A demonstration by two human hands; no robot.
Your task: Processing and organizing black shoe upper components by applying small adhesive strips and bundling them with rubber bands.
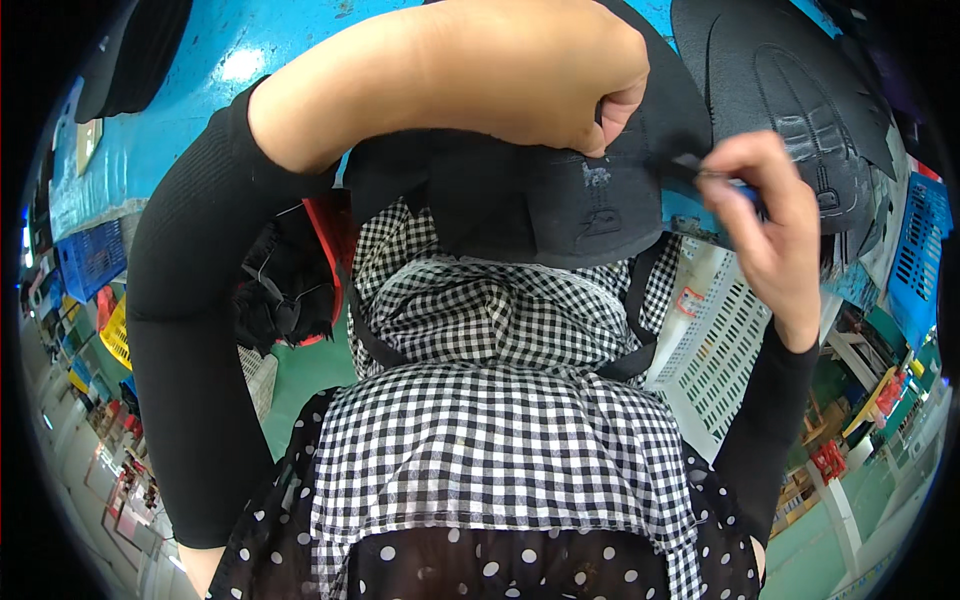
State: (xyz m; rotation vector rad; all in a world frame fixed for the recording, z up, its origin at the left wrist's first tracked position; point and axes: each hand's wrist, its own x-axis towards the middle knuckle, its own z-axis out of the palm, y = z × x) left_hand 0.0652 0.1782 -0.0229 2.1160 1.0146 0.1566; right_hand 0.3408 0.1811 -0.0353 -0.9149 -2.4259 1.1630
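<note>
"Glossy blue worktop point(210, 85) beyond the left hand point(605, 85); what's beneath that hand?"

"I see a flat, round-edged black panel point(570, 215) under its curled fingers. Whether they pinch anything, I can't tell."

"Right hand point(770, 225)?"

"Closed around a small blue-handled tool point(748, 190), just right of the panel; its blurred tip hides its kind from me."

"How far along?"

"Pale marks already show on the panel, so I judge it partly worked; what remains is unclear. Similar black stitched panels point(790, 110) lie beyond the right hand, finished or waiting, I can't say. The left forearm covers the panel's far edge."
</note>
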